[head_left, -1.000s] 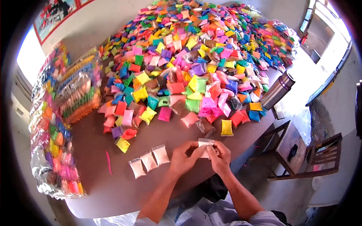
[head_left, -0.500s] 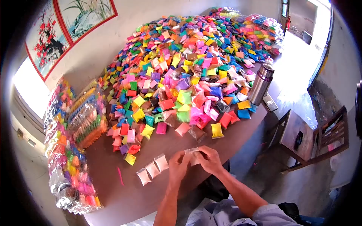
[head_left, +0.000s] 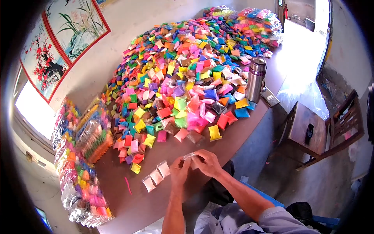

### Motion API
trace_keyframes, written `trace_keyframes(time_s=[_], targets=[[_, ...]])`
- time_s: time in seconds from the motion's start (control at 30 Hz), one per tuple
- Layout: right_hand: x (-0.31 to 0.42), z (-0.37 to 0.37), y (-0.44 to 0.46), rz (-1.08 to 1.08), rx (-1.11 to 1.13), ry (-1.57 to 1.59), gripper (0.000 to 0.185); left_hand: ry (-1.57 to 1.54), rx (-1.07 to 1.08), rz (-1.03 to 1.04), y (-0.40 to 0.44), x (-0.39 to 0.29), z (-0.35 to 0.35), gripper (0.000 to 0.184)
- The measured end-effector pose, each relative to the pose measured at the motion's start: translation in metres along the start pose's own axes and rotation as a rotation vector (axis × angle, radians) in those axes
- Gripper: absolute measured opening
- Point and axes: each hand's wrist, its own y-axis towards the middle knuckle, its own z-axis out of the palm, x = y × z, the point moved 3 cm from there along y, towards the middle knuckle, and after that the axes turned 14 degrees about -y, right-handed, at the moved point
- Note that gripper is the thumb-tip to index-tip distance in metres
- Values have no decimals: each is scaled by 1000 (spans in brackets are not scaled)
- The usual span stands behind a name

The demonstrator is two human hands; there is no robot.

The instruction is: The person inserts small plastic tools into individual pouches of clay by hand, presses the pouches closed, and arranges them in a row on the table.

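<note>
My left hand (head_left: 180, 170) and my right hand (head_left: 207, 163) come together near the table's front edge. Both pinch a small plastic packet (head_left: 189, 155), gripped along its clear top edge. Its pale pink lower part is mostly hidden behind my fingers. Just left of my left hand lies a row of three pale pink packets (head_left: 156, 176) with clear borders. Whether these are joined to the held one cannot be seen. Beyond my hands, a brown packet (head_left: 196, 137) and a yellow packet (head_left: 214, 133) lie at the front of a big heap of coloured packets (head_left: 175, 85).
Bundled packets in clear wrap (head_left: 83, 183) line the left side of the brown table (head_left: 156, 206). A steel thermos (head_left: 256, 80) stands at the right edge beside a small box (head_left: 270, 96). A thin pink strip (head_left: 128, 185) lies left. A wooden chair (head_left: 311, 132) is on the right.
The view has shifted, so most of the scene sits lower or further left. My hands stay together on the packet, with only slight finger movement.
</note>
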Motion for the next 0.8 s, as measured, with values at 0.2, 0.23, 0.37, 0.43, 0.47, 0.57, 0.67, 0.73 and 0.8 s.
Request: trace_keyframes(time_s=[0.2, 0.23, 0.37, 0.43, 0.47, 0.57, 0.67, 0.73, 0.8], targets=[[2, 2, 0, 35, 15, 12, 16, -48, 19, -16, 3, 14, -7, 16], [4, 1, 1, 34, -10, 1, 16, -53, 7, -27, 2, 12, -7, 16], [-2, 3, 2, 33, -56, 19, 15, 8, -23, -38, -1, 1, 0, 16], [-3, 4, 2, -72, -148, -16, 13, 68, -24, -13, 2, -3, 3, 17], [-6, 6, 1, -61, -137, -8, 13, 129, -26, 14, 1, -5, 3, 19], [-6, 2, 1, 68, -95, 32, 12, 199, 45, -36, 1, 0, 0, 17], [-4, 2, 3, -28, -122, 18, 12, 74, 16, 12, -1, -5, 10, 17], [0, 1, 3, -19, -83, 11, 14, 82, 42, -26, -1, 6, 1, 23], [4, 0, 4, -33, -100, 25, 15, 157, 21, 37, 2, 10, -2, 22]])
